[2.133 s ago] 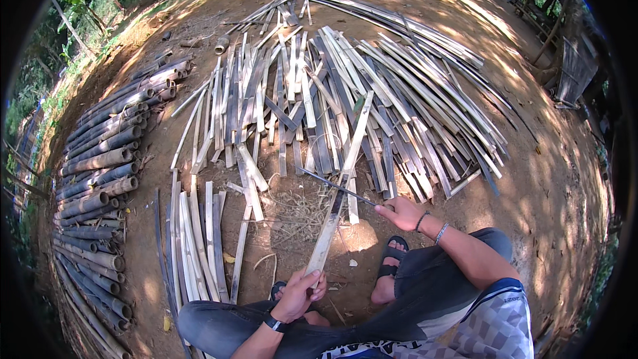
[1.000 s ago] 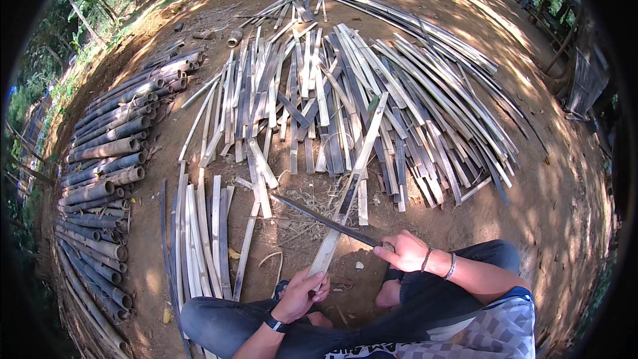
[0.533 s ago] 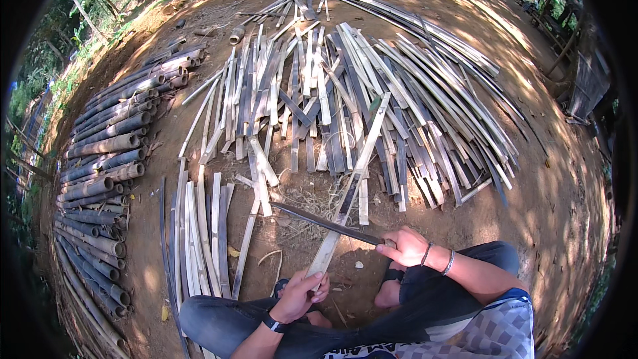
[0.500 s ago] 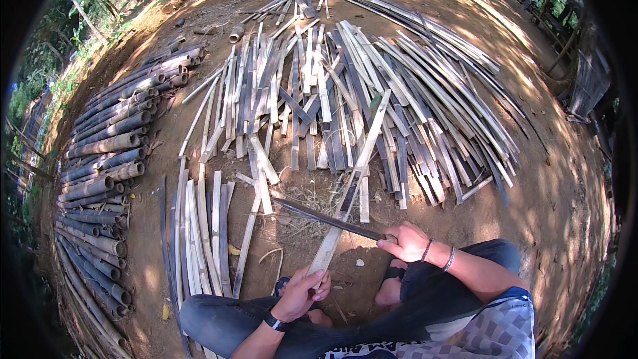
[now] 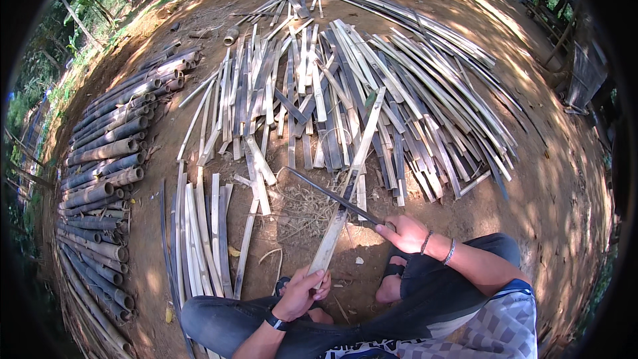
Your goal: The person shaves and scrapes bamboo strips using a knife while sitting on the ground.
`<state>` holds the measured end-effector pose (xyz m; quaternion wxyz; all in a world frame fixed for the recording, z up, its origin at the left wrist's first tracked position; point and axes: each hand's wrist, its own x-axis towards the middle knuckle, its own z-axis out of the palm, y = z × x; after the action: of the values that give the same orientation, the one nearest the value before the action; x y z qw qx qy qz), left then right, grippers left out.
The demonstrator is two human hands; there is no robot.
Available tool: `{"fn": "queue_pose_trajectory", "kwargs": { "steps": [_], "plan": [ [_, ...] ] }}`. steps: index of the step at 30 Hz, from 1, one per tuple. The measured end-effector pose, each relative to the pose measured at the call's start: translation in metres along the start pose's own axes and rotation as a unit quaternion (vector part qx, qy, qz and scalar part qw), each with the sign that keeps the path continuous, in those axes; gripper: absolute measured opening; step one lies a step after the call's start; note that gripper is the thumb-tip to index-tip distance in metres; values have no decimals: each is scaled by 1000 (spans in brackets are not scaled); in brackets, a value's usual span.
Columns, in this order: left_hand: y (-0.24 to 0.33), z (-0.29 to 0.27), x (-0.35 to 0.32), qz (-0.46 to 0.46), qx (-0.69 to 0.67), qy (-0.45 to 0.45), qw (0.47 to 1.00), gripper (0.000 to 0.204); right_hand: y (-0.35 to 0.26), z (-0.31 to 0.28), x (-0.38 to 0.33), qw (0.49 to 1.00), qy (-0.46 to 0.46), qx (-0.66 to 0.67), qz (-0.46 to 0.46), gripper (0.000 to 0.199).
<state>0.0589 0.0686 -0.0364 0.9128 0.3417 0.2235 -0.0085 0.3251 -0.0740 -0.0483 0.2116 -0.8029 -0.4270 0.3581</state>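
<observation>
The left hand [image 5: 302, 290] is closed around the near end of a long bamboo strip [image 5: 345, 193], whose length runs away from the person, leaning slightly right, out over the heap of split bamboo [image 5: 399, 106] on the ground. The right hand [image 5: 402, 233] grips the handle of a long knife [image 5: 325, 193]. The blade lies across the strip near its middle, pointing up and left, so the right hand is the nearer to that crossing.

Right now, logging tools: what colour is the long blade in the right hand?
Dark grey blade, clearest in the head view.

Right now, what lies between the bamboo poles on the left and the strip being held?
In the head view, between the poles and the held strip lie split slats on bare dirt.
</observation>
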Motion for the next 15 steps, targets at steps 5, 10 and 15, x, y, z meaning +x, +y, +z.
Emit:
{"fn": "queue_pose_trajectory", "kwargs": {
  "steps": [5, 10, 15],
  "plan": [
    [3, 0, -1, 0, 14, 11, 1000, 22, -2, 4, -12, 993, -11, -46, -109, 51],
    [2, 1, 0, 2, 30, -3, 1000, 23, 10, -3, 9, 998, 22, 41, 46, 54],
    [5, 1, -1, 6, -7, 8, 1000, 24, 7, 1, -4, 994, -7, -36, -107, 50]
  ]
}}
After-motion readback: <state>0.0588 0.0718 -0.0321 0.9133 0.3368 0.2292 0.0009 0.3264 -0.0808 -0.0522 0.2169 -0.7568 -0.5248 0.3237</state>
